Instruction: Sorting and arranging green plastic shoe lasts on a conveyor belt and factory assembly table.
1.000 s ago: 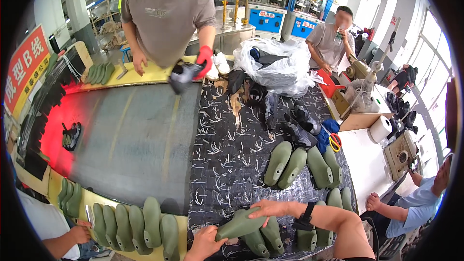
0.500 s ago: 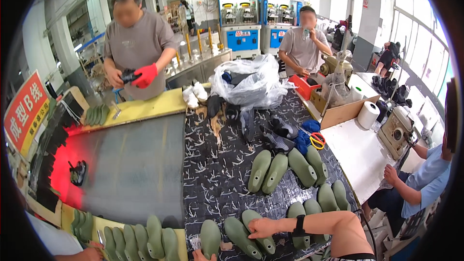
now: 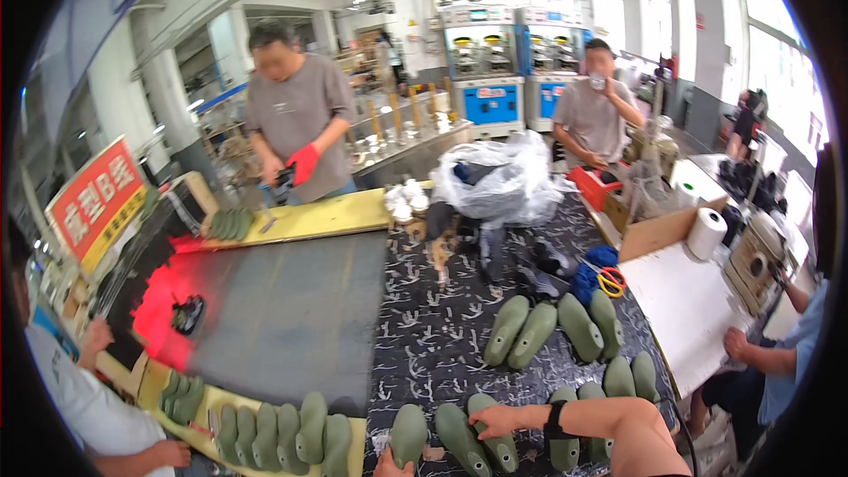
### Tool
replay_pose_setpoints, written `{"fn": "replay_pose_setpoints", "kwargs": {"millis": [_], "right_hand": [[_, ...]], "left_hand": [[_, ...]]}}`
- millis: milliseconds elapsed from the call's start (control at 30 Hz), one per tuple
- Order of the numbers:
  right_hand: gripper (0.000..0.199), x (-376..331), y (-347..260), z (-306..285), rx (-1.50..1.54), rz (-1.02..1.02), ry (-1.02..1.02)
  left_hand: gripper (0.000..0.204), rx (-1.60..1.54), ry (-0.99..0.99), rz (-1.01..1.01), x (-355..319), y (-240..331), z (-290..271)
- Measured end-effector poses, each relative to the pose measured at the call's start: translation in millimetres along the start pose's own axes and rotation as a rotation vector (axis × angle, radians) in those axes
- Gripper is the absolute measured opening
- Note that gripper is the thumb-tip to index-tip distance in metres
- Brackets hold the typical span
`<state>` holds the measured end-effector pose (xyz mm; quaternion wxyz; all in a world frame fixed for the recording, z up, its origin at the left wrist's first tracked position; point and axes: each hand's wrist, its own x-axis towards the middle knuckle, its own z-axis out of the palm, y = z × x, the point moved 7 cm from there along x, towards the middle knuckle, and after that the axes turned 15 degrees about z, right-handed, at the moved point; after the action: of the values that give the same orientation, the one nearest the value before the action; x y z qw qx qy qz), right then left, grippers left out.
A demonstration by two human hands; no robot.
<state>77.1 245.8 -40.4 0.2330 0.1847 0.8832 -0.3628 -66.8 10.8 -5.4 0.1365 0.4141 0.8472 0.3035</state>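
At the front edge of the dark patterned table, my left hand (image 3: 393,465) grips the lower end of a green shoe last (image 3: 409,435); only part of this hand shows. My right hand (image 3: 496,421), a black band round its wrist, has its fingers curled over the upper part of another green last (image 3: 504,452). Left of that one, touching it, lies its neighbour, a last (image 3: 458,435) with a hole at its near end. More lasts (image 3: 564,450) lie under and beyond my right forearm.
Two pairs of lasts (image 3: 533,336), scissors (image 3: 610,281), dark shoe uppers (image 3: 541,269) and a clear plastic bag (image 3: 503,185) are farther back. A conveyor (image 3: 291,318) runs at left, edged by several lasts (image 3: 265,435). Co-workers stand or sit left, across and right.
The whole view has shifted, so the scene sits farther right and slightly lower. Both hands stay at the same lasts. More of the person at the left has come into view.
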Motion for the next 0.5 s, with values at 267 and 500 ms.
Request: {"fn": "replay_pose_setpoints", "kwargs": {"millis": [267,500], "right_hand": [[0.085,-73,-9,6,-0.069,0.266,0.031],[0.103,-84,-22,39,0.082,0.365,-0.146]], "left_hand": [[0.05,0.013,0.12,0.06,-3,-17,2],[0.056,0.039,0.059,0.056,-3,-18,9]]}}
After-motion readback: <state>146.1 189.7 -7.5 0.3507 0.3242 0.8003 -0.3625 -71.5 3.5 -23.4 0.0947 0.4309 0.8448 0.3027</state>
